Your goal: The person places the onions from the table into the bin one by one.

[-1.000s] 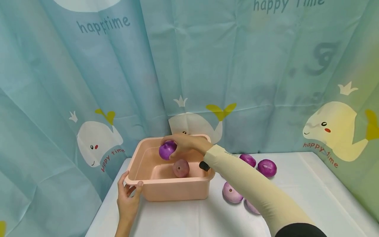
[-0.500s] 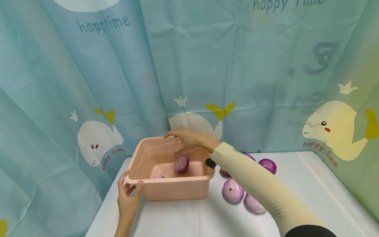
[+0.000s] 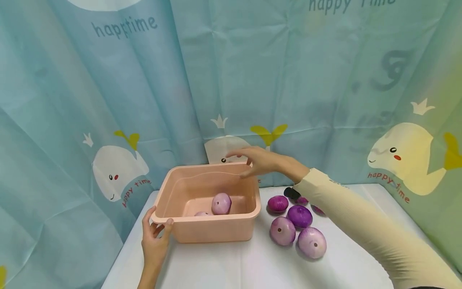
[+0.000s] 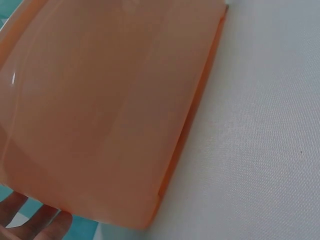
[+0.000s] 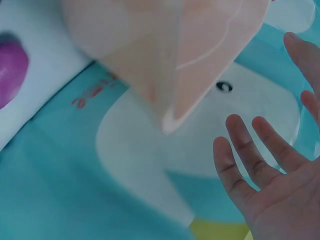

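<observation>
A pink plastic basin (image 3: pixel 213 230) stands on the white table, two purple onions inside: one whole onion (image 3: pixel 221 203) in view, and the top of another onion (image 3: pixel 203 214) above the front rim. My left hand (image 3: pixel 155 243) grips the basin's front left corner, thumb on the front side. In the left wrist view its fingers (image 4: pixel 55 227) show at the basin's edge. Over the basin's back right rim my right hand (image 3: pixel 258 160) hovers with nothing in it. The right wrist view shows that hand (image 5: pixel 272 192) with fingers spread beside the basin's corner (image 5: pixel 172 112).
Several purple onions lie grouped right of the basin, among them a pale onion (image 3: pixel 312 243) in front and a dark onion (image 3: pixel 278 204) nearer the back. My right sleeve (image 3: pixel 346 212) partly covers the farther ones. A blue curtain (image 3: pixel 306 80) with whale prints hangs behind the table.
My right hand has let go of an onion inside the basin, then risen and moved right to the back right rim. The left hand has kept its grip on the corner.
</observation>
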A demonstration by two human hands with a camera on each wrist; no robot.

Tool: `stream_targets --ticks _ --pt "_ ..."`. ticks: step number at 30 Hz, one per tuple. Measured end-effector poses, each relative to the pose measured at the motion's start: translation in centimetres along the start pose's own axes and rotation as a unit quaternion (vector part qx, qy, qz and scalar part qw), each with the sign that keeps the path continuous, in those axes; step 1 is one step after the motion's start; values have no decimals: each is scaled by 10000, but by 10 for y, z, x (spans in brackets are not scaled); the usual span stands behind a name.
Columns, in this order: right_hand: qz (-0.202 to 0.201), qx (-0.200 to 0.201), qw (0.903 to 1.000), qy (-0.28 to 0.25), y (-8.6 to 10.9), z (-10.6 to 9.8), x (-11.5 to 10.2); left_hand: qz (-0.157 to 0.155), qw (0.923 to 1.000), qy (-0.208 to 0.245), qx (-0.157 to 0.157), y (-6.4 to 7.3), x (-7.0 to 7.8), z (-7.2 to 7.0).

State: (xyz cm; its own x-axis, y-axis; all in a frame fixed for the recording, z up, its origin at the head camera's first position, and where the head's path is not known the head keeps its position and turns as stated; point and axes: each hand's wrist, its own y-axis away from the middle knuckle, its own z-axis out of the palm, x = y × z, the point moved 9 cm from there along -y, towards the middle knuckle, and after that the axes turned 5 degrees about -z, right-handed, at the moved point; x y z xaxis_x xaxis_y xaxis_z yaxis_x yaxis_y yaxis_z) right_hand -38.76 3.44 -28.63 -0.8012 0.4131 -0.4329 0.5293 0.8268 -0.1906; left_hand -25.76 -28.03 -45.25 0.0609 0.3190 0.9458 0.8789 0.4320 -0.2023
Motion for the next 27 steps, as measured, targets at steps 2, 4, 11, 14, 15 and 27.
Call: stream_targets --ticks 2,4,11,14,15,27 --pt "102 90 9998 141 14 -7 4 6 10000 8 2 0 0 -1" --pt "185 179 9994 235 26 -12 9 17 10000 -11 16 0 0 -1" --pt "423 330 9975 456 63 -18 26 -21 9999 -76 79 0 -1 -2" --pt "455 470 9970 411 80 -21 33 7 9999 -32 99 1 -1 -2" --pt "463 532 9967 406 86 -22 35 15 10000 -8 93 1 -1 -2" --pt "701 1030 9917 323 152 -29 63 -7 9999 -64 83 -2 -3 0"
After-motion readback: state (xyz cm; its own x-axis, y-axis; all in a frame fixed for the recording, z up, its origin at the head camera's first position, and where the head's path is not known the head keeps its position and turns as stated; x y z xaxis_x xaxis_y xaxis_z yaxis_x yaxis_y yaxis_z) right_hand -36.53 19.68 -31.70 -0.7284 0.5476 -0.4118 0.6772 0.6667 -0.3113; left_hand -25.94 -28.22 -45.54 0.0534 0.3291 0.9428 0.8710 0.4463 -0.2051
